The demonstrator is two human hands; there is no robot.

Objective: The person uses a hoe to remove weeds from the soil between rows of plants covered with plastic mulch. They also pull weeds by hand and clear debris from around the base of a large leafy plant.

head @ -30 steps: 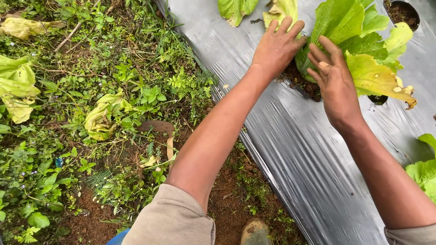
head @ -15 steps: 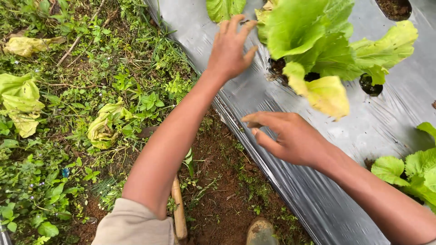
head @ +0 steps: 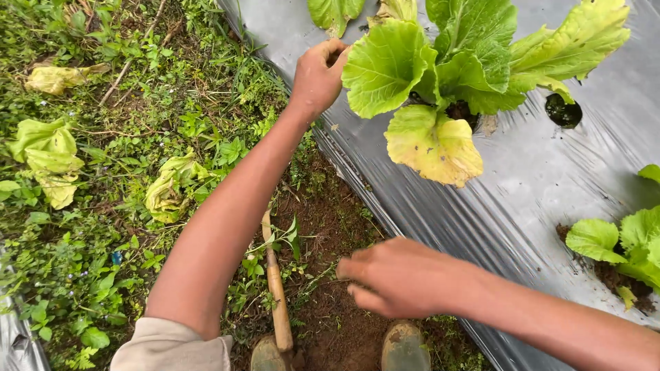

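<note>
The left hand [head: 317, 72] is up at the edge of the leafy green plant [head: 454, 62] that grows through a hole in the silver plastic mulch sheet [head: 522, 199]. Its fingers are curled shut against the rim of a broad green leaf [head: 385, 65] — it looks like a pinch on the leaf's edge, though the fingertips are tucked under and the contact itself is not plain. The right hand [head: 405, 278] hangs low over the bare soil beside the sheet, blurred, fingers loosely bent with nothing visible in them; whether its grip is fully released I cannot tell for sure.

Judging from how things lie, the work of stripping poor leaves is partly done: several limp yellow-green leaves [head: 48, 154] lie scattered on the weedy strip to the left, one more [head: 165, 189] nearer the arm. What looks left is the large yellowed leaf [head: 433, 148], spotted and drooping onto the sheet, not yet off the plant. A second plant [head: 619, 247] at the right edge shows a small yellow leaf near its base too.

Hard to make out — the plant's base, covered by its own leaves, and the top of the plant, cut off by the frame. A wooden handle [head: 277, 295] lies on the soil between two boot toes [head: 405, 347]; its working end cannot be seen. An empty planting hole [head: 564, 111] sits just beside the plant.
</note>
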